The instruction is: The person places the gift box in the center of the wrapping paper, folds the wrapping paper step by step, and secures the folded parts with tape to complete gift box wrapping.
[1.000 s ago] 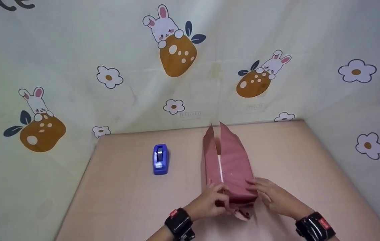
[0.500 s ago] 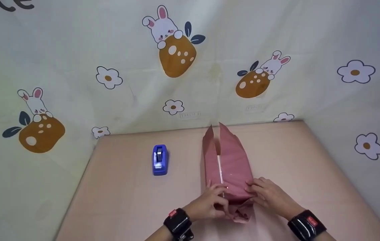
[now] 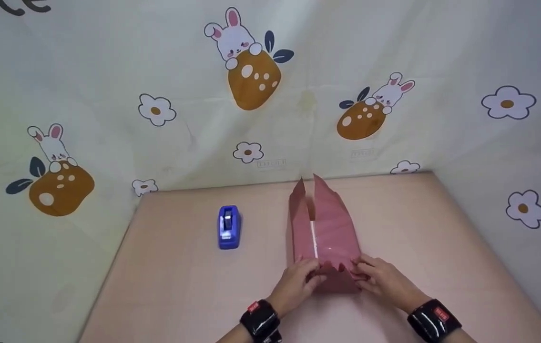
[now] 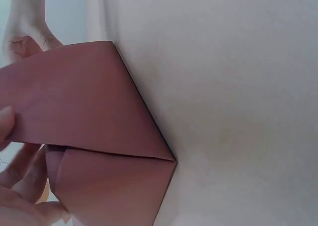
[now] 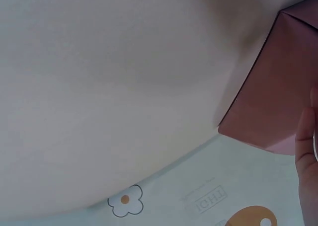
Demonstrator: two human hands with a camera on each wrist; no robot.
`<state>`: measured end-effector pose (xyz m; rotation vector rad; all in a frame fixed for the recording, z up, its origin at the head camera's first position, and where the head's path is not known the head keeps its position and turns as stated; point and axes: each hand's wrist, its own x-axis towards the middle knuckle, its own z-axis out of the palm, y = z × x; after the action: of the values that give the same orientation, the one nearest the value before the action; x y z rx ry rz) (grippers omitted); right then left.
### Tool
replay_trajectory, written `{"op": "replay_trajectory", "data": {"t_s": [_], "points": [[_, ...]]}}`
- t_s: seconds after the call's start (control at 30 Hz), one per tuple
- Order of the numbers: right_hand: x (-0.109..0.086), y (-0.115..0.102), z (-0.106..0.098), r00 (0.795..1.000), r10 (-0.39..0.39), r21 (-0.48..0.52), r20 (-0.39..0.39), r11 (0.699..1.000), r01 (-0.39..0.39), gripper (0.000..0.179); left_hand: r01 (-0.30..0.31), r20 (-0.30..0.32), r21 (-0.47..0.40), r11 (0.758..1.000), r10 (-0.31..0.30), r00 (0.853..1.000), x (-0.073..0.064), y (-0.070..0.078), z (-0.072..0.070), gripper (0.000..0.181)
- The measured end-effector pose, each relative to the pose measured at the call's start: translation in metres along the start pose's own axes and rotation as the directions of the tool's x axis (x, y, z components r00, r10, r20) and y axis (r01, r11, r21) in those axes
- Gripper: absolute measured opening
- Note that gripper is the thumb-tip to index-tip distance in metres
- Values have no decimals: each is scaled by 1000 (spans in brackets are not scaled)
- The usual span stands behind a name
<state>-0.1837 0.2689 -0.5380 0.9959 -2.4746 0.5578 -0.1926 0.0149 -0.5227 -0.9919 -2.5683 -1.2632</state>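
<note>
A box-shaped parcel in dusky pink wrapping paper (image 3: 337, 238) lies on the table, its far end open with two paper flaps sticking up. Between the paper's two top edges runs a narrow white strip (image 3: 314, 238). At the near end a paper flap (image 4: 74, 97) is folded upward, its wavy edge reaching the parcel's top. My left hand (image 3: 295, 284) pinches this flap at the left corner, thumb toward me. At the right corner my right hand (image 3: 387, 280) pinches the paper too; only part of that hand shows in the right wrist view.
A blue tape dispenser (image 3: 229, 227) stands on the table left of the parcel. The pale pink tabletop (image 3: 170, 267) ends at the back against a hanging cloth (image 3: 189, 143) printed with rabbits and flowers, which also rises on both sides.
The crumpled near-end paper, which hung low toward me, has been raised up against the parcel's end. My left hand has shifted slightly up, and my right hand has closed on the corner.
</note>
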Motion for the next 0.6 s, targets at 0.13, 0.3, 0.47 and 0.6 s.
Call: {"op": "replay_trajectory", "data": {"t_s": [0.13,0.3,0.47,0.6], "points": [[-2,-3,-3,997,61,71,55,995,-65,28,99,4,-10,995,-99,995,3,4,2,20],[-3,-7,-14,966,160,105,203,977,-184,35,170,-4,-29,985,-170,985,6,6,3,20],[-3,-11,-17,947,185,-20,261,982,-187,46,192,-18,-24,981,-193,981,6,8,2,20],[-2,-10,-3,984,117,-84,134,991,-107,47,215,-12,-36,976,-215,976,8,9,1,18]]}}
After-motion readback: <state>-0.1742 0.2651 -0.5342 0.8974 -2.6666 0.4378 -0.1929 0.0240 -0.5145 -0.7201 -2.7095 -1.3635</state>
